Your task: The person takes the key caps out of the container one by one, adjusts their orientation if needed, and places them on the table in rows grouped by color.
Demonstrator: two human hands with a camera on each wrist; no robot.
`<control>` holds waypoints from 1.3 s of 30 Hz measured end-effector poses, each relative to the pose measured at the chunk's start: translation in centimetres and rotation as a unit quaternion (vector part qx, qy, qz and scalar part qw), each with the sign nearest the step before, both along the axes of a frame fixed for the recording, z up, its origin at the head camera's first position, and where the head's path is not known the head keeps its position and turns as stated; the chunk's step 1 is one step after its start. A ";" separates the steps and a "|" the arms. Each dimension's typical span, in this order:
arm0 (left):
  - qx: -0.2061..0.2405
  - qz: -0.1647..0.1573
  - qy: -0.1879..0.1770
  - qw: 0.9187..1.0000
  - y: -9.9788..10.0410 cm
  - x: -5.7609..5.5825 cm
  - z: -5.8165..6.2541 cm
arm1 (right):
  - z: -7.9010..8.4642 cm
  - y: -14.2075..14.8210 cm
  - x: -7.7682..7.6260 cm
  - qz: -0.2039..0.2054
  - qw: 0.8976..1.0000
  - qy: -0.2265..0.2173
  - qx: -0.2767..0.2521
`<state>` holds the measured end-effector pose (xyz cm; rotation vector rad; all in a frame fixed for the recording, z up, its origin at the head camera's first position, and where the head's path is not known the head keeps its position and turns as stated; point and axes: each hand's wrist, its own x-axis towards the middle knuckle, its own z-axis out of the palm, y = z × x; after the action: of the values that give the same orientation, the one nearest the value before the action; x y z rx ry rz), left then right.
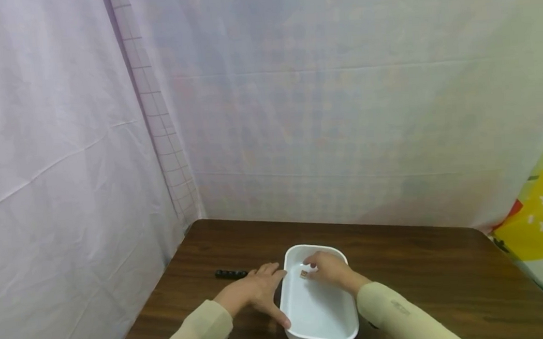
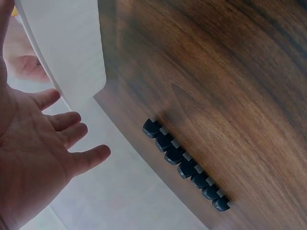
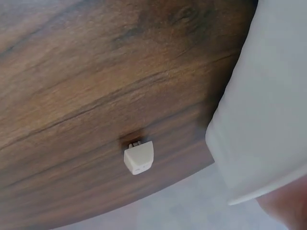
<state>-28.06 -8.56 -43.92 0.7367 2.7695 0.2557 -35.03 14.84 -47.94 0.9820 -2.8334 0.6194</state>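
Observation:
A white rectangular tray [image 1: 319,311] stands on the wooden table. My left hand [image 1: 259,289] is spread along its left side, thumb and fingertips at the rim. Inside the tray, near the far end, is my right hand [image 1: 330,270], with a gap between forefinger and thumb. By the thumb lies a small whitish piece with a brown middle [image 1: 304,274]; its kind is too small to tell. A row of black keycaps [image 2: 184,163] lies on the table left of my left hand. In the right wrist view a single white keycap [image 3: 139,158] lies beside the tray.
The brown wooden table [image 1: 427,269] reaches out to the right of the tray. White curtains [image 1: 342,108] hang behind it and on the left. A yellow printed shape [image 1: 538,220] shows on the cloth at the right.

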 end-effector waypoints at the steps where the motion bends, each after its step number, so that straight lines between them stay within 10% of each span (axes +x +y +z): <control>1: -0.001 -0.001 0.000 1.000 0.0 0.0 0.0 | -0.1 -0.1 0.0 0.005 1.000 -0.005 0.003; 23: -0.007 -0.006 0.000 1.000 0.0 0.0 0.0 | -1.2 -0.9 0.6 0.002 0.987 0.082 0.140; 39: -0.008 -0.002 -0.001 1.000 0.0 0.0 0.2 | -0.8 -0.5 0.3 0.004 0.993 0.092 0.075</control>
<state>-28.01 -8.57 -43.69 0.7363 2.7640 0.2321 -34.68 14.36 -48.76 1.0141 -2.7448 0.3020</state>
